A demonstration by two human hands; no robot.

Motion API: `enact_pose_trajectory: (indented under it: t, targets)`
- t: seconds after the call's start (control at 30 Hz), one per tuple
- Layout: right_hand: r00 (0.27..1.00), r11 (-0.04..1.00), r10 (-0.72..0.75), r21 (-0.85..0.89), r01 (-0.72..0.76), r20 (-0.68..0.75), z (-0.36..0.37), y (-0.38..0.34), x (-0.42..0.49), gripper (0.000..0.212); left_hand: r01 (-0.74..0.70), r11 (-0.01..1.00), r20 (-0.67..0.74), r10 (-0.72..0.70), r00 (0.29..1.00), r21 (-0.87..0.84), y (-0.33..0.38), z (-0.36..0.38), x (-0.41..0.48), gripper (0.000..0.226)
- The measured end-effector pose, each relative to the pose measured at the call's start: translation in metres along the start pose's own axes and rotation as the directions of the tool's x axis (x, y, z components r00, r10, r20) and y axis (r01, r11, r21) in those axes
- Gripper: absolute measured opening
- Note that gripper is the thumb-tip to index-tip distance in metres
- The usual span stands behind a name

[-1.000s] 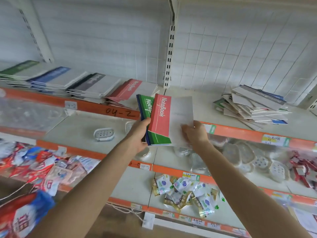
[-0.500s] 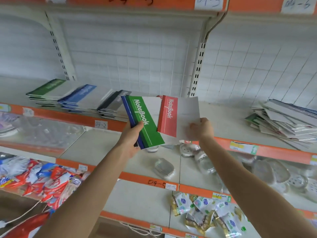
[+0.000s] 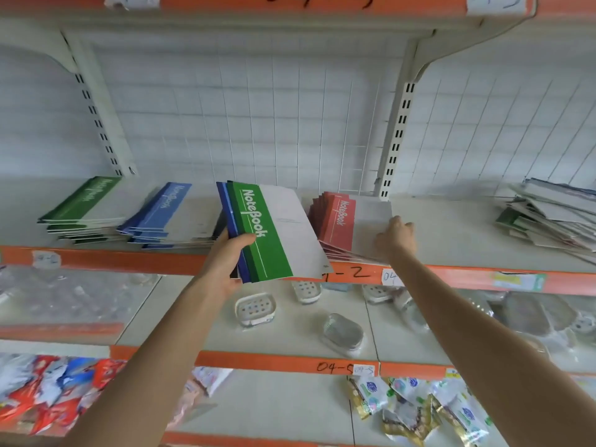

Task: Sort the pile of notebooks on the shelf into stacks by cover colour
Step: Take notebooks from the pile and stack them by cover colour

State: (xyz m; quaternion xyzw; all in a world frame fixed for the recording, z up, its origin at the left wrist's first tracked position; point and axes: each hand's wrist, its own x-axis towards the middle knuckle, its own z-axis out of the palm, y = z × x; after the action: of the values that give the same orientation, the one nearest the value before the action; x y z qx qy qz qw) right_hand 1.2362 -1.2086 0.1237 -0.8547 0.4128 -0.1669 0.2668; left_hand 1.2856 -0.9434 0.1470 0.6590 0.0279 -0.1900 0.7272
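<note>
Notebooks up front: the left hand (image 3: 225, 262) grips a green notebook (image 3: 267, 233) with a blue notebook (image 3: 224, 208) tucked behind it, thumb curled across the green cover, both tilted up in front of the shelf (image 3: 129, 261). Just below them, soap dishes (image 3: 254, 309) lie on the lower shelf. Now the right hand (image 3: 395, 238): it reaches onto the shelf, fingers curled at the right edge of a red notebook (image 3: 342, 221), holding it on top of the fanned red stack (image 3: 325, 245). Left of the held pair sit the blue stack (image 3: 161, 217) and, further left, the green stack (image 3: 84, 204). Well apart at the right end lies the unsorted pile (image 3: 548, 217), askew. Behind everything stands the white wire grid (image 3: 258, 124).
</note>
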Motion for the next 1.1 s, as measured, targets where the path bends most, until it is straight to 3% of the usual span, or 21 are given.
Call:
enact_pose_trajectory:
  t: [0.17,0.23,0.3,0.37,0.43,0.53,0.77,1.1]
  targets:
    - [1.0,0.991,-0.005,-0.13,0.006,0.007,-0.004,-0.005,0.0,0.032,0.002,1.0,0.043,-0.003,0.999,0.018,0.009,-0.015,0.01,0.02]
    - [0.997,0.972,-0.07,-0.226,0.061,-0.029,-0.005,-0.012,-0.002,0.033,-0.013,1.0,0.062,0.011,0.998,0.028,0.011,-0.021,0.014,0.025]
    - [0.973,0.965,-0.224,-0.147,0.216,-0.045,-0.003,-0.029,-0.01,0.03,-0.025,0.999,0.089,0.023,0.996,0.025,0.013,-0.022,0.018,0.032]
    - [0.952,0.953,-0.302,0.038,0.301,0.04,0.002,-0.054,-0.022,0.024,-0.029,1.0,0.113,0.028,0.993,0.003,0.014,-0.018,0.022,0.034]
    - [0.936,0.959,-0.271,0.141,0.244,0.223,0.009,-0.077,-0.032,0.036,-0.037,0.999,0.127,0.039,0.991,-0.014,0.016,-0.013,0.023,0.033]
    - [0.885,0.958,-0.213,0.267,0.105,0.414,0.023,-0.095,-0.036,0.032,-0.057,0.998,0.099,0.058,0.993,-0.013,0.018,-0.01,0.027,0.03]
    - [0.862,0.924,-0.287,0.357,0.135,0.417,0.043,-0.126,-0.022,0.045,-0.052,0.997,-0.083,0.047,0.995,-0.059,0.031,-0.031,0.041,0.013]
    - [0.879,0.931,-0.286,0.327,0.16,0.382,0.079,-0.174,-0.027,0.021,-0.056,0.995,-0.143,0.044,0.989,-0.077,0.037,-0.098,0.074,0.025]
